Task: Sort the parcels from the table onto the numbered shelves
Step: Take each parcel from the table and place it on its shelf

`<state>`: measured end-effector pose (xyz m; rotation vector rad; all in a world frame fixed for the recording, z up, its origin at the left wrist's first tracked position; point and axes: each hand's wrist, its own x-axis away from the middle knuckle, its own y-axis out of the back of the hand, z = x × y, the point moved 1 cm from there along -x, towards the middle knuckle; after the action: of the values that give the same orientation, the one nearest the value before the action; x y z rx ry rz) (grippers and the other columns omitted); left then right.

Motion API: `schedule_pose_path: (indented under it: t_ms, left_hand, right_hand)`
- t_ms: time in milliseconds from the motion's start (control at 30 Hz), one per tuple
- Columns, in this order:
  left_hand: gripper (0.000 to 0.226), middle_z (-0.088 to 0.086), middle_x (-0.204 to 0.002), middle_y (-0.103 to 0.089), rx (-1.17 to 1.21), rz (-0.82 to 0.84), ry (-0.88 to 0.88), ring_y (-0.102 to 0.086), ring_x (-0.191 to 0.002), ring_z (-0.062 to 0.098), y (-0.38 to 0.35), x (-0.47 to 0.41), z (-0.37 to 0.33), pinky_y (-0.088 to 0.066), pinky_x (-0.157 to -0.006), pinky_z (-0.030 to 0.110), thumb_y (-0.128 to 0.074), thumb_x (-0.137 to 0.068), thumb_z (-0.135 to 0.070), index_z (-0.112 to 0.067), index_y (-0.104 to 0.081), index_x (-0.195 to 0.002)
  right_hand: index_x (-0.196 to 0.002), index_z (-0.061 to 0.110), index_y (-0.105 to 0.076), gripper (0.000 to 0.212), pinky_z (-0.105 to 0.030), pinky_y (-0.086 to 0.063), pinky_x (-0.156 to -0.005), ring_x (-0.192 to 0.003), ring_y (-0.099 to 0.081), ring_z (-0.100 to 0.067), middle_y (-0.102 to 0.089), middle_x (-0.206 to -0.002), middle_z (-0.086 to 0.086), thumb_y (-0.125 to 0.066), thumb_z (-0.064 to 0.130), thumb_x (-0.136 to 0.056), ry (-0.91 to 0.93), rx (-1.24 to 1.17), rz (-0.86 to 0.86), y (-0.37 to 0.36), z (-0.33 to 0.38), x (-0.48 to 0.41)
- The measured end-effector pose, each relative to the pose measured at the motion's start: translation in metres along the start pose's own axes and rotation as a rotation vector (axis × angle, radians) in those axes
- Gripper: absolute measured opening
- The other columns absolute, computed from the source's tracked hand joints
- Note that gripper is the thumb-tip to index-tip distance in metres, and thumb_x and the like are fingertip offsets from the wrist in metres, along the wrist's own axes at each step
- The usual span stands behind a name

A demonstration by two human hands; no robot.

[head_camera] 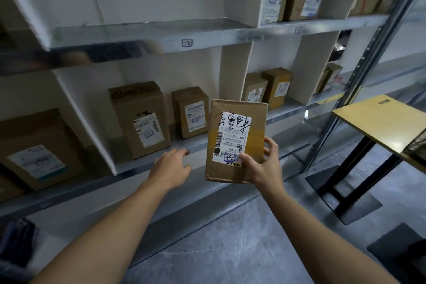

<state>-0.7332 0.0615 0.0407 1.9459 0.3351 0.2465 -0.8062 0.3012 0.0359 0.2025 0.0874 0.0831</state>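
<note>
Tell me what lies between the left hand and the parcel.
Nothing: the head view shows only the bare shelf edge between the left hand and the parcel in the right hand.

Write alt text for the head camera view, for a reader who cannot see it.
The right hand grips a flat brown cardboard parcel with a white shipping label, upright before a grey metal shelf. The open left hand reaches toward the shelf edge, where a tall brown cardboard box stands. A yellow table top shows at the right.

Right hand [262,166] grips a labelled parcel [235,140] before shelves [147,34]; left hand [171,163] empty
</note>
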Motion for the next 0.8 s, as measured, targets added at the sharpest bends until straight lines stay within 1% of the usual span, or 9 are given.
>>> schedule_pose_path:
  t_ms: [100,200,267,400,500,600,667,733,800]
  left_hand:
    - [0.044,0.002,-0.131,-0.053,0.016,-0.096,0.036,-0.050,-0.119,0.021,0.011,-0.001,-0.018,-0.045,-0.100,0.046,-0.058,-0.092,-0.034,-0.023,-0.047,-0.134]
    - [0.048,0.005,-0.135,-0.052,0.025,-0.190,0.128,-0.047,-0.124,0.025,0.021,0.012,-0.017,-0.042,-0.104,0.046,-0.057,-0.092,-0.031,-0.017,-0.046,-0.137]
    - [0.048,0.005,-0.135,-0.052,0.026,-0.239,0.193,-0.049,-0.122,0.025,0.027,0.029,-0.007,-0.044,-0.102,0.046,-0.057,-0.092,-0.032,-0.019,-0.047,-0.138]
    - [0.046,0.000,-0.130,-0.053,0.016,-0.325,0.389,-0.050,-0.118,0.023,0.037,0.083,0.032,-0.047,-0.097,0.043,-0.056,-0.092,-0.034,-0.026,-0.047,-0.136]
    - [0.044,0.001,-0.128,-0.055,-0.026,-0.347,0.540,-0.051,-0.117,0.023,0.041,0.134,0.068,-0.046,-0.095,0.040,-0.055,-0.091,-0.035,-0.028,-0.048,-0.133]
    - [0.043,-0.003,-0.133,-0.055,-0.041,-0.360,0.690,-0.051,-0.121,0.021,0.045,0.176,0.097,-0.044,-0.098,0.037,-0.056,-0.092,-0.037,-0.031,-0.047,-0.134]
    - [0.045,-0.003,-0.134,-0.054,-0.039,-0.340,0.734,-0.050,-0.123,0.021,0.050,0.197,0.114,-0.044,-0.100,0.039,-0.057,-0.092,-0.038,-0.031,-0.047,-0.135]
    - [0.044,-0.002,-0.133,-0.055,-0.028,-0.326,0.748,-0.052,-0.121,0.024,0.056,0.215,0.131,-0.045,-0.099,0.044,-0.057,-0.091,-0.039,-0.030,-0.049,-0.134]
    - [0.044,-0.001,-0.132,-0.056,-0.015,-0.325,0.756,-0.053,-0.119,0.024,0.063,0.229,0.150,-0.047,-0.097,0.046,-0.058,-0.090,-0.040,-0.030,-0.050,-0.132]
  right_hand:
    - [-0.132,0.046,-0.032,0.071,-0.044,-0.059,-0.090,-0.113,-0.059,-0.014,-0.051,-0.116,0.020,-0.081,0.033,-0.082,0.076,-0.016,0.089,0.009,0.020,-0.016]
    - [-0.136,0.043,-0.032,0.073,-0.046,-0.058,-0.091,-0.116,-0.057,-0.016,-0.050,-0.121,0.017,-0.081,0.031,-0.082,0.121,-0.050,0.201,0.001,0.030,-0.029]
    - [-0.136,0.043,-0.033,0.076,-0.049,-0.058,-0.091,-0.116,-0.059,-0.015,-0.053,-0.125,0.013,-0.083,0.031,-0.080,0.137,-0.075,0.265,-0.014,0.033,-0.033]
    - [-0.136,0.043,-0.033,0.076,-0.051,-0.058,-0.091,-0.118,-0.059,-0.020,-0.054,-0.130,0.006,-0.082,0.030,-0.080,0.133,-0.120,0.469,-0.057,0.033,-0.019]
    - [-0.139,0.043,-0.030,0.077,-0.051,-0.057,-0.093,-0.121,-0.056,-0.022,-0.049,-0.133,0.007,-0.080,0.029,-0.082,0.115,-0.134,0.611,-0.093,0.032,0.009]
    - [-0.145,0.037,-0.029,0.079,-0.049,-0.056,-0.093,-0.120,-0.054,-0.020,-0.047,-0.133,0.009,-0.079,0.027,-0.083,0.113,-0.112,0.725,-0.125,0.033,0.041]
    - [-0.145,0.034,-0.029,0.079,-0.045,-0.056,-0.092,-0.118,-0.054,-0.018,-0.047,-0.132,0.010,-0.079,0.026,-0.084,0.111,-0.113,0.771,-0.145,0.034,0.060]
    - [-0.145,0.032,-0.030,0.080,-0.043,-0.055,-0.092,-0.118,-0.055,-0.019,-0.049,-0.130,0.010,-0.079,0.024,-0.083,0.101,-0.126,0.791,-0.163,0.036,0.075]
    - [-0.146,0.030,-0.031,0.080,-0.036,-0.055,-0.086,-0.116,-0.056,-0.019,-0.051,-0.129,0.008,-0.080,0.023,-0.083,0.093,-0.129,0.802,-0.182,0.039,0.088]
